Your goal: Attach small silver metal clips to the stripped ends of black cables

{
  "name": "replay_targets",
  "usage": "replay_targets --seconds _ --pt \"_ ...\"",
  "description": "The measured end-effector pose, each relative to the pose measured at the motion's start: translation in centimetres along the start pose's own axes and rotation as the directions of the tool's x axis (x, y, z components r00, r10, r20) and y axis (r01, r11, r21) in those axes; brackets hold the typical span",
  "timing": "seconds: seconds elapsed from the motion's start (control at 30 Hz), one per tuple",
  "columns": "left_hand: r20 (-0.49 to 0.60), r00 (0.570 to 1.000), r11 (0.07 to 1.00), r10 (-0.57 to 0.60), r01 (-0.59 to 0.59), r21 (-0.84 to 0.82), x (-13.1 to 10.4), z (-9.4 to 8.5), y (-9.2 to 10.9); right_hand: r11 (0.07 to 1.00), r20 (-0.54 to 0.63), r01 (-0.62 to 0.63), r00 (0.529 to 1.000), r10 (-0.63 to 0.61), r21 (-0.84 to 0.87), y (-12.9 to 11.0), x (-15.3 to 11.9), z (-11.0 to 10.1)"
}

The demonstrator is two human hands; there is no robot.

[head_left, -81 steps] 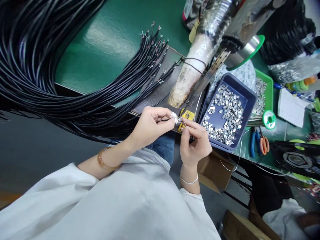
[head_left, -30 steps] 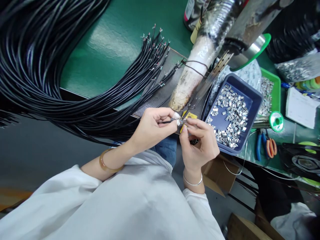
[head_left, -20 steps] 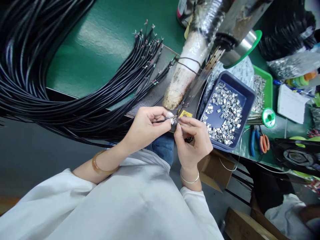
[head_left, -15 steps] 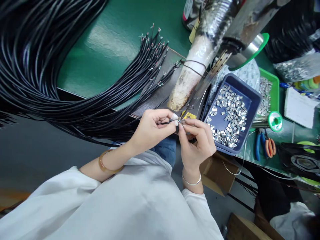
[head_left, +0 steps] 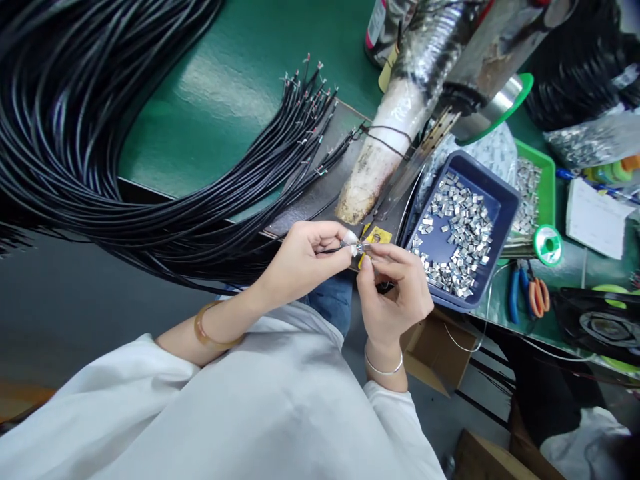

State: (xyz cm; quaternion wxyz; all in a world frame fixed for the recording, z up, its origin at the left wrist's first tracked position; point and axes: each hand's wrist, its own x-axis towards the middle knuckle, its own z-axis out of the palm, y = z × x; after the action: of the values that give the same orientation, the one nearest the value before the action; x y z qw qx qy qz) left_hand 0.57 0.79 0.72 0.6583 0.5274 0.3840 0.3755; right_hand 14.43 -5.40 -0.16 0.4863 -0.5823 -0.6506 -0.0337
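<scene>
My left hand [head_left: 305, 257] is closed around a thin black cable [head_left: 327, 251], with white wrapping on its fingertips. At the cable's end sits a small silvery metal connector [head_left: 361, 247], partly hidden by fingers. My right hand [head_left: 395, 283] pinches at this piece from the other side, thumb below and index finger above. Just beyond the fingertips, the tip of a soldering iron [head_left: 370, 230] appears to point down near a yellow patch [head_left: 379, 235]. To the right is a blue tray [head_left: 505, 193] holding many small metal shells [head_left: 470, 223].
A large bundle of black cables [head_left: 165, 213] curves across the left, stripped ends on the green table [head_left: 225, 87]. A wrapped duct [head_left: 370, 160] hangs ahead. Right are a green tray [head_left: 549, 167], a solder spool [head_left: 548, 245], pliers [head_left: 515, 293] and a cardboard box [head_left: 440, 350].
My right fingertips have shifted slightly down and right, showing more of the metal piece. My left hand stays almost in place on the cable. The view has moved a little.
</scene>
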Motion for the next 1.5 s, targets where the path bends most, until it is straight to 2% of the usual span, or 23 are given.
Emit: replay_targets --seconds 0.23,0.43,0.9,1.17,1.5 --pt "-0.007 1.0 0.998 -0.012 0.012 -0.054 -0.28 -0.28 -0.1 0.998 0.011 -0.044 0.999 0.044 0.038 -0.03 0.14 0.05" --pt "-0.024 0.999 0.999 0.029 -0.03 -0.022 -0.32 -0.17 0.34 0.995 0.034 -0.049 0.998 0.046 0.084 -0.16 0.51 -0.09" --pt "-0.013 1.0 0.994 0.024 -0.022 0.106 -0.43 -0.66 0.31 0.998 0.056 -0.02 0.998 0.017 0.052 0.02 0.35 -0.25" --pt "-0.031 0.999 0.996 0.021 -0.018 0.089 -0.45 -0.38 0.75 0.999 0.048 -0.021 0.999 0.019 0.042 -0.1 0.65 -0.24" --pt "0.006 1.0 0.995 0.02 -0.021 0.094 -0.45 -0.64 0.5 0.999 0.053 -0.006 0.999 0.004 0.037 -0.1 0.44 -0.37"
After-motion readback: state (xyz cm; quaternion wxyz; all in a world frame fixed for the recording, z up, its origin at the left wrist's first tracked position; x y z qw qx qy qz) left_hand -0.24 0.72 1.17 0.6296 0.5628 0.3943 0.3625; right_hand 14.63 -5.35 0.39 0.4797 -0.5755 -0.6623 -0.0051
